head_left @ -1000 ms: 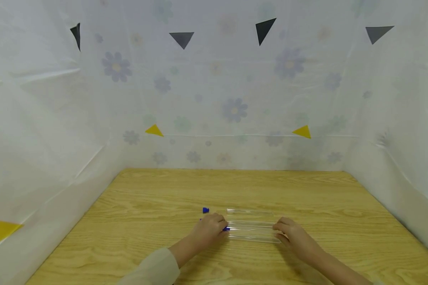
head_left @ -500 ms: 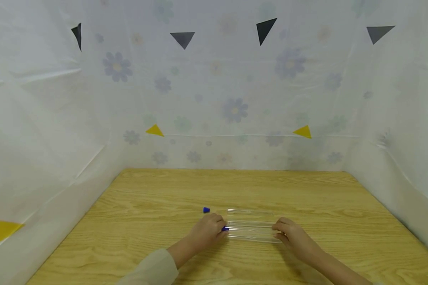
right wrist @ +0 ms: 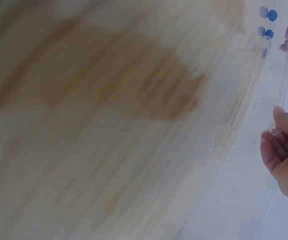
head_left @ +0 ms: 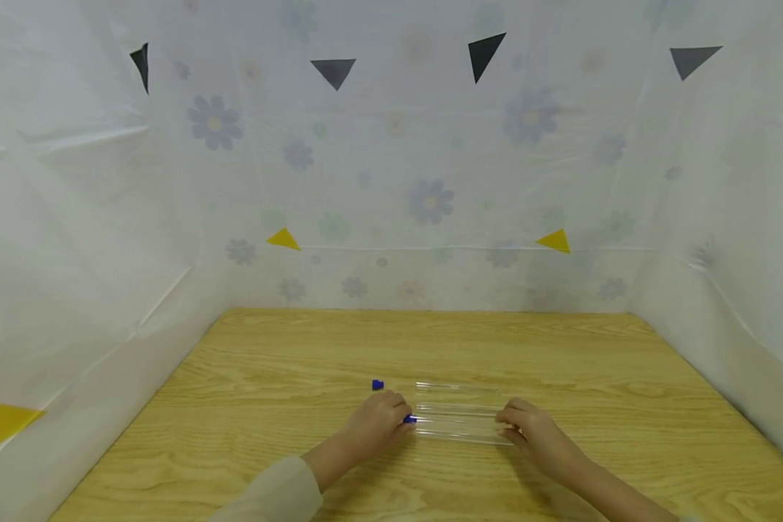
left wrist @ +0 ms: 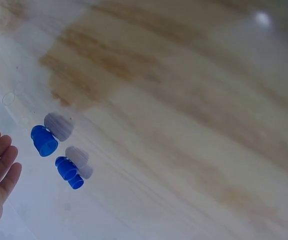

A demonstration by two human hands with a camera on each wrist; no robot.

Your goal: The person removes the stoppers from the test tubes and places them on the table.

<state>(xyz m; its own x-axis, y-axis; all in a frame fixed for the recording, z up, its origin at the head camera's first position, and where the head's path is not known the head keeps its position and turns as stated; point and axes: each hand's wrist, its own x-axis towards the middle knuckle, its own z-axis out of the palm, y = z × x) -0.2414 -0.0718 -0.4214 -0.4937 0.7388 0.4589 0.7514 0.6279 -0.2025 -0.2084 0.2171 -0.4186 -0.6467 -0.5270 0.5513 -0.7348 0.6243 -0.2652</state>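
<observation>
Clear test tubes lie side by side on the wood-grain table, with blue stoppers near their left ends. My left hand pinches a blue stopper at the left end of one test tube. My right hand pinches that tube's rounded far end between thumb and fingers, as the right wrist view shows. How deep the stopper sits in the tube cannot be told. Two loose blue stoppers, one larger-looking and one beside it, rest on the table. In the head view only one loose stopper shows.
Beyond the held tube, other clear tubes lie parallel on the table. White flower-printed sheeting encloses the table at the back and both sides, with black and yellow triangles on it.
Both hands have shifted slightly left, along with the stopper in the left fingers. The left hand now hides a second loose stopper that showed a second ago. The far tube stays put.
</observation>
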